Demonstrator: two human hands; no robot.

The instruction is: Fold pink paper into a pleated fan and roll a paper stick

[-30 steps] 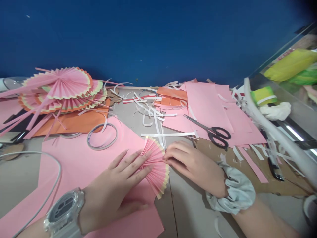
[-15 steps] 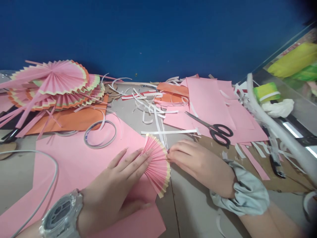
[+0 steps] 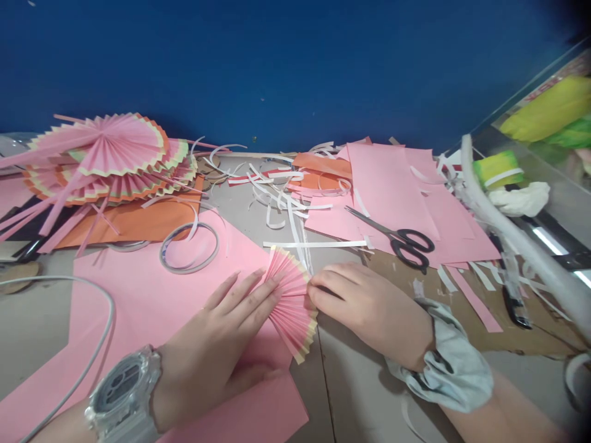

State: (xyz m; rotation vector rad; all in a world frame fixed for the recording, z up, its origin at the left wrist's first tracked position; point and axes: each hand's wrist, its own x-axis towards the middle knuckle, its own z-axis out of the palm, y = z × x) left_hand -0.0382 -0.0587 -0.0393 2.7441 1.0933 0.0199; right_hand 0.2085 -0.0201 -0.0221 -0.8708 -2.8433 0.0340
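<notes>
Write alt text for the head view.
Two hands spread a small pleated pink paper fan on a pink sheet: left hand presses its folds flat, right hand pinches its centre. Black scissors lie behind; finished fans are stacked far left.

2 hands (image 3: 221, 344), 1 scissors (image 3: 397, 237), 1 tape ring (image 3: 189, 248), 1 watch (image 3: 122, 387)

No writing, label, brand or number is legible on anything in view.

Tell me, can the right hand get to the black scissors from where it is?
Probably yes. The scissors lie on pink paper just beyond the right hand, with nothing standing between. But its fingertips now pinch the pleated fan, which it would have to let go.
</notes>
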